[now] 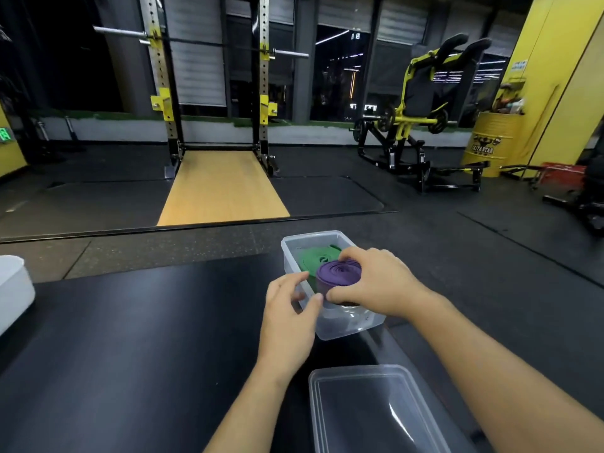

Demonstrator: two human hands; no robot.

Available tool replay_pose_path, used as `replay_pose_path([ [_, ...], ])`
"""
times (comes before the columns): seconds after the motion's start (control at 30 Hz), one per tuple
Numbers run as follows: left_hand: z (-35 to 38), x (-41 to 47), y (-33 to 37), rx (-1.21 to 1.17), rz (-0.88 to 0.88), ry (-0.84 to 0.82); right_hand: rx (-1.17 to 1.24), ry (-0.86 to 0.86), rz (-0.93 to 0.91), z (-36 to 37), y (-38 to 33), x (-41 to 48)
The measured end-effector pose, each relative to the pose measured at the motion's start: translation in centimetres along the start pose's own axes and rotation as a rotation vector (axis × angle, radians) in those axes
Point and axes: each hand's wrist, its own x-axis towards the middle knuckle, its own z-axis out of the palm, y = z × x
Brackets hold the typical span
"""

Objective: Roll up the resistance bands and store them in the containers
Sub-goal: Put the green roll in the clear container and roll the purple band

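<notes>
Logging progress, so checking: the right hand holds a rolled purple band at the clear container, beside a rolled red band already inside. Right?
No, the band already inside is green, not red. The head view shows the right hand holding the rolled purple band at the clear container, beside a rolled green band already inside.

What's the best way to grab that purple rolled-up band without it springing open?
Take the purple band from above, squeezing its curved outer wall on opposite sides. Its spiral faces up, so side pressure should keep the wraps together, as the right hand grips it. The container walls and green band block lower approaches.
</notes>
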Motion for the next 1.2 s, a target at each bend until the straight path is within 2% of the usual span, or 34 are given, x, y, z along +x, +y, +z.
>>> replay_pose_path([
  [0.2,0.6,1.8,-0.5,-0.197,-0.135,0.002,0.034,-0.224,0.053,0.6,0.3,2.4],
  [0.47,0.7,1.6,-0.6,-0.253,-0.156,-0.011,-0.034,-0.322,0.082,0.5,-0.7,2.7],
  [0.7,0.8,1.4,-0.4,-0.183,-0.136,-0.038,-0.032,-0.347,0.135,0.4,-1.3,2.8],
  [1.0,0.7,1.3,0.1,-0.185,-0.133,-0.049,-0.242,-0.236,0.127,1.9,-2.1,2.2],
  [1.2,0.6,1.2,0.4,-0.219,-0.134,-0.055,-0.167,-0.304,0.153,2.2,-2.0,2.8],
])
